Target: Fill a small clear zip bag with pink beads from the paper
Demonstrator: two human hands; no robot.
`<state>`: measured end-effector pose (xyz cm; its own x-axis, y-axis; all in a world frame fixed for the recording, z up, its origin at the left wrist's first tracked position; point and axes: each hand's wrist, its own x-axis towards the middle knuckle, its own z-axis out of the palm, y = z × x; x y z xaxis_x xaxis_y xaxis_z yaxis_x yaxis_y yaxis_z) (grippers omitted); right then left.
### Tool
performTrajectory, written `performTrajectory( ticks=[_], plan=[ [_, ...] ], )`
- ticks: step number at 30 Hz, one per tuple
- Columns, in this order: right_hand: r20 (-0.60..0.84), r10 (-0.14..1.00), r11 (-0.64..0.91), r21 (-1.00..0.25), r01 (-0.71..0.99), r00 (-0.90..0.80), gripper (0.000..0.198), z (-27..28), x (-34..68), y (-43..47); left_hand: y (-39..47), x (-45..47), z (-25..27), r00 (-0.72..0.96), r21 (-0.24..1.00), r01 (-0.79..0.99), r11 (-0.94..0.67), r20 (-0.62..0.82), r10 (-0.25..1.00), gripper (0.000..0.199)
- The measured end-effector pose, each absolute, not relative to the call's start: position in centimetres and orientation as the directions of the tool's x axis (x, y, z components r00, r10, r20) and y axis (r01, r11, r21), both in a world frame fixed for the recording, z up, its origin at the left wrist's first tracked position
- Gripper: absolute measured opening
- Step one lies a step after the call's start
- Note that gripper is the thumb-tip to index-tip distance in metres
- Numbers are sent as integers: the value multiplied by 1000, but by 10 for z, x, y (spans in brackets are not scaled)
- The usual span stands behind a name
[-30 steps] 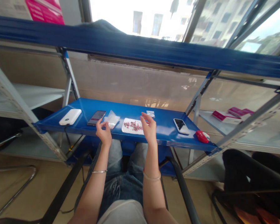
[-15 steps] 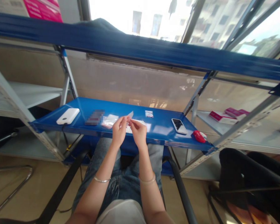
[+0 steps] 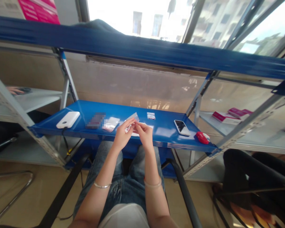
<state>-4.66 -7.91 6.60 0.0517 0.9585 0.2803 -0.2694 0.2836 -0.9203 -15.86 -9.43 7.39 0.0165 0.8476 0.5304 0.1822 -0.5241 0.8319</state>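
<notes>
Over the front of the blue shelf (image 3: 163, 130), both my hands are together at a small clear plastic bag (image 3: 134, 116). My left hand (image 3: 123, 133) has its fingers closed on the bag, whose transparent end sticks up past the fingertips. My right hand (image 3: 146, 134) pinches close beside it at the bag's near part; fingers hide what lies in this pinch. Something white, perhaps paper, lies beneath the hands, mostly covered. To the left rests a clear packet (image 3: 111, 124) with pinkish contents. Another small clear bag (image 3: 151, 116) lies behind my right hand.
A white power bank (image 3: 68, 119) with a cable and a pixelated flat item (image 3: 95, 120) lie on the left. A phone (image 3: 181, 127) and a red-and-white object (image 3: 202, 137) lie right. A blue beam (image 3: 142, 47) crosses above. Pink boxes (image 3: 228, 117) sit on the right-hand shelf.
My hands have drawn closer together, the left fingers now stretching further across the bag. Another person's hand has come into view on the far-left shelf.
</notes>
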Motion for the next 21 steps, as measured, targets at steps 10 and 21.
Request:
performTrajectory(
  ticks=[10,21],
  plan=[
    [207,978,189,-948,-257,-41,38,72,-45,-83,-91,-172,71,25,777,335,-533,558,829,31],
    [190,979,168,-956,-241,-71,37,72,-44,-83,-96,-169,73,95,809,245,-534,528,844,47]
  ],
)
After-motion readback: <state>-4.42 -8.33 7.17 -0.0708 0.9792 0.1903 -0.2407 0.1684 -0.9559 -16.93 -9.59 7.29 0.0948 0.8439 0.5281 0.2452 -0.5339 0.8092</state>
